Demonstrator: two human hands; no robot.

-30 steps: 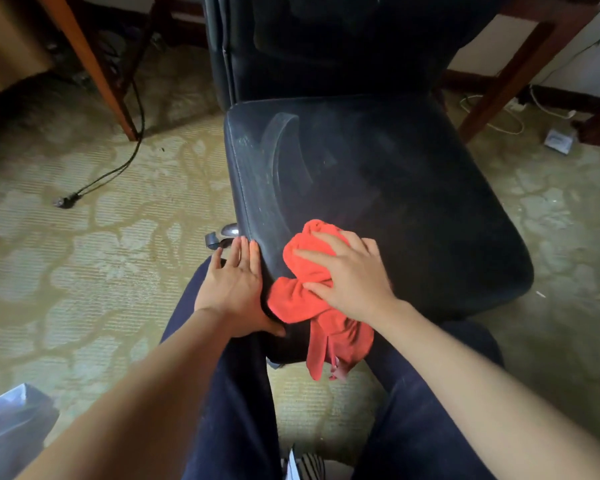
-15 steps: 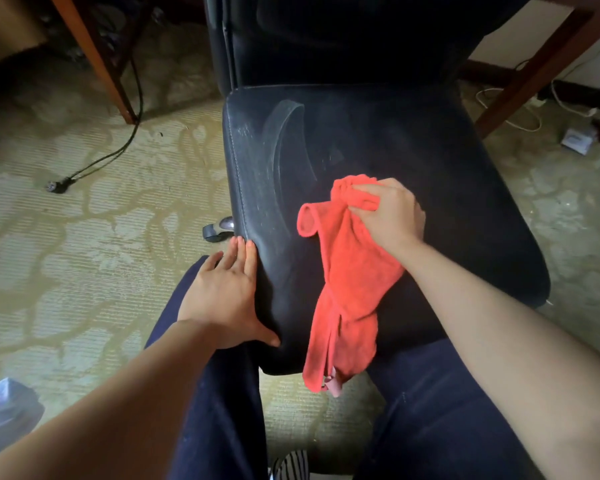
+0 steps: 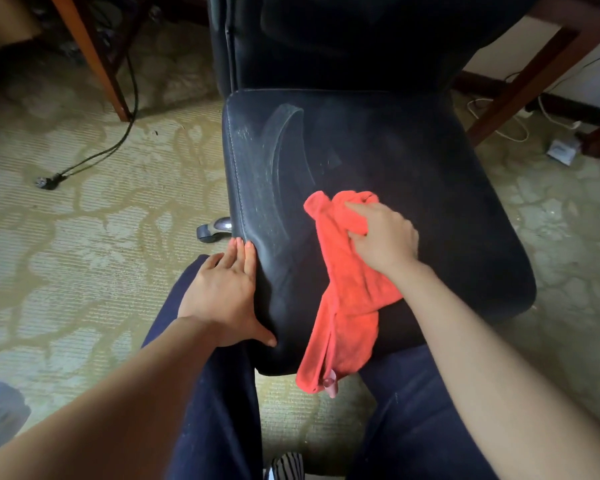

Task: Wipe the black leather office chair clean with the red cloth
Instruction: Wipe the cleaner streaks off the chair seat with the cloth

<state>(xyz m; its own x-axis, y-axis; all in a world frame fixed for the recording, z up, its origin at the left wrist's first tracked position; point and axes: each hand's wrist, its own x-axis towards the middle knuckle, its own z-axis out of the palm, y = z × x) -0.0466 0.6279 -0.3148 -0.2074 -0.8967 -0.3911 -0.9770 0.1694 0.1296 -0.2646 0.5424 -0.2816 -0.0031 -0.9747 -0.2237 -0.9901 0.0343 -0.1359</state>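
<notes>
Red cloth (image 3: pixel 347 289) gripped by right hand (image 3: pixel 383 239); left hand (image 3: pixel 222 292) flat against chair (image 3: pixel 430 209) seat edge.

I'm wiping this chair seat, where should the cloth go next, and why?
Probably sweep the red cloth toward your left: the right hand grips it at the middle of the seat, while dusty streaks show near its left edge, beside the bracing left hand.
</notes>
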